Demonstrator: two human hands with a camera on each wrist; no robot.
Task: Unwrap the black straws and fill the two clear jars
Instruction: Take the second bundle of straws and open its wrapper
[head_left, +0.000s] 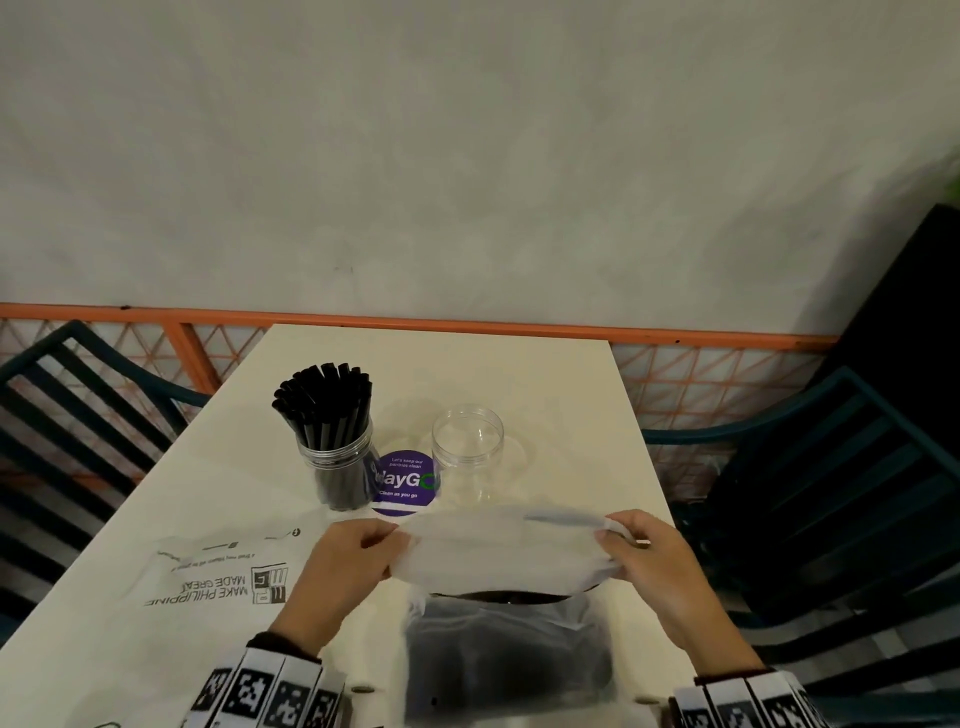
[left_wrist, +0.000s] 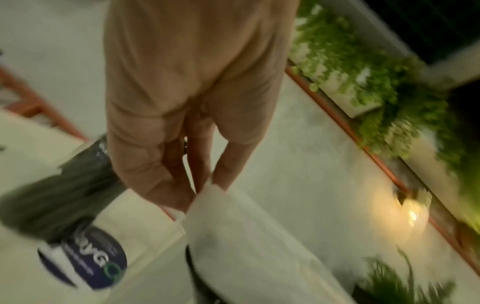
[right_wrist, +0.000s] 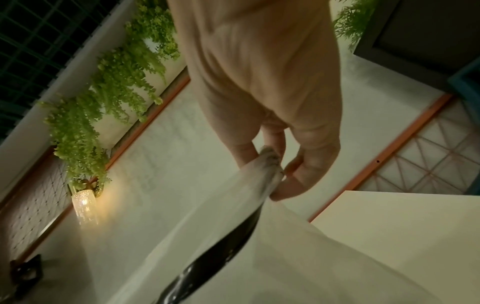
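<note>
A translucent plastic wrapper (head_left: 506, 556) holding a dark bundle of black straws (head_left: 509, 660) lies on the white table (head_left: 571, 374) in front of me. My left hand (head_left: 358, 556) pinches the wrapper's (left_wrist: 233, 236) top left end, and my right hand (head_left: 649, 551) pinches its (right_wrist: 259, 185) right end, stretching the mouth wide. Behind stand two clear jars: the left jar (head_left: 340, 467) is packed with upright black straws (head_left: 324, 405), the right jar (head_left: 467, 452) holds nothing.
An empty printed plastic bag (head_left: 218, 577) lies flat at the left of the table. A purple round sticker (head_left: 402, 483) sits between the jars. Dark slatted chairs (head_left: 841, 493) flank the table on both sides; an orange rail (head_left: 467, 325) and a wall run behind it.
</note>
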